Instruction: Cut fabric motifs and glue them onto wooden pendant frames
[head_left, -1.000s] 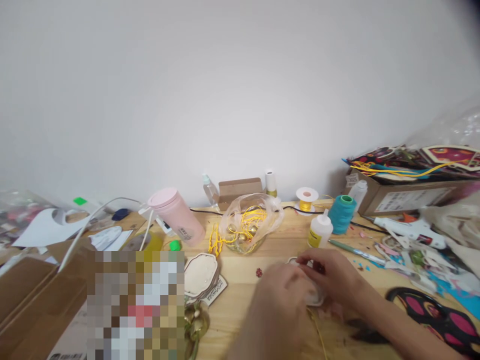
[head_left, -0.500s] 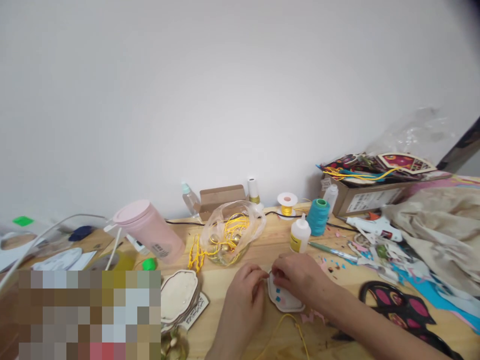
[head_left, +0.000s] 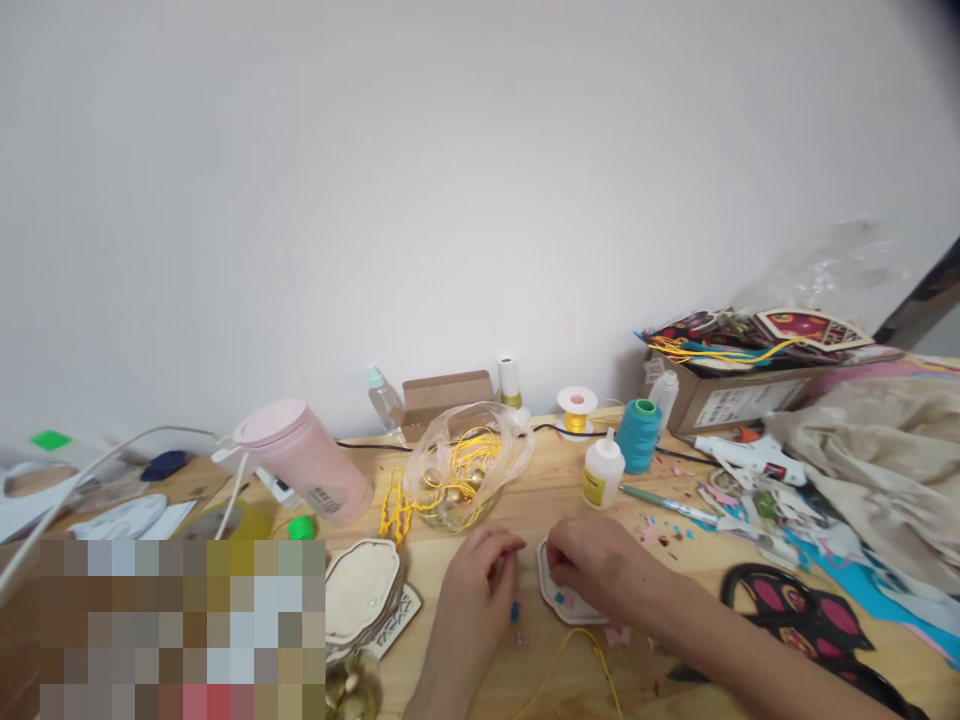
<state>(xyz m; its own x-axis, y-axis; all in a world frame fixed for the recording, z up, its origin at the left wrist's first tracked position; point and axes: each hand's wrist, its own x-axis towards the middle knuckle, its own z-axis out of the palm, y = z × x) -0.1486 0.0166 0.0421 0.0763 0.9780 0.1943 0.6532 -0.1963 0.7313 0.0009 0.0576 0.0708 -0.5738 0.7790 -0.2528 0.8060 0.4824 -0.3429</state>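
Note:
A small white scalloped plaque [head_left: 576, 610] lies on the wooden table, with tiny blue and pink pieces on its face. My right hand [head_left: 596, 560] is over its upper part, fingers closed and fingertips down at the surface; whatever they pinch is hidden. Left of the plaque, apart from it, rests my left hand [head_left: 480, 580], fingers loosely bent with a gap between forefinger and thumb, and nothing visible in it. A small blue scrap [head_left: 515, 611] lies beside that hand. Yellow cord [head_left: 574, 640] curves across the table in front of the plaque.
A stack of white scalloped plaques [head_left: 364, 590] is at left, near a pink tumbler [head_left: 304, 460]. Behind my hands are a bag of bells and yellow cord [head_left: 469, 470], a glue bottle [head_left: 603, 472] and a teal thread cone [head_left: 639, 437]. Black-handled scissors [head_left: 795, 610] lie at right.
My left hand has drawn slightly left, off the plaque's edge, and its fingers have loosened. My right hand has shifted a little lower over the plaque.

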